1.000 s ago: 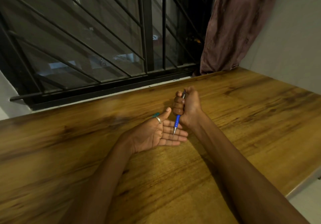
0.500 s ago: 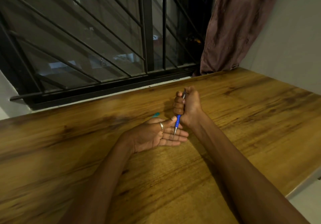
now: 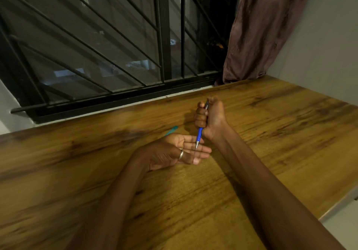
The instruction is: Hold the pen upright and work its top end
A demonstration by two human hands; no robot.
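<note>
blue is the pen [image 3: 200, 136], held upright in the right hand [image 3: 210, 118] just right of the frame's centre. its fingers [image 3: 199, 116] are clenched round the upper barrel in a fist, and the metal tip points down onto the left hand [image 3: 180, 150]. that hand lies palm up on the tabletop [image 3: 280, 133], fingers straight and released, holding nothing. a ring [image 3: 180, 154] sits on its thumb, which folds a little across the palm. the tip seems to touch the flat fingers or sit just above them; i cannot tell which.

the step in hand looks like pressing the pen's point against the open hand, perhaps to push the tip in or to test it. a next move would call for a steady, light downward push, with the left hand kept flat and quiet beneath it.

a teal thing [image 3: 171, 130], partly hidden, lies on the tabletop just behind the left hand. the tabletop is brown wood grain with dark streaks. behind it, across the upper left of the frame, a window [image 3: 96, 46] with black bars shows night outside. a brownish curtain [image 3: 261, 26] hangs at the upper right, beside a pale wall [image 3: 319, 36].
</note>
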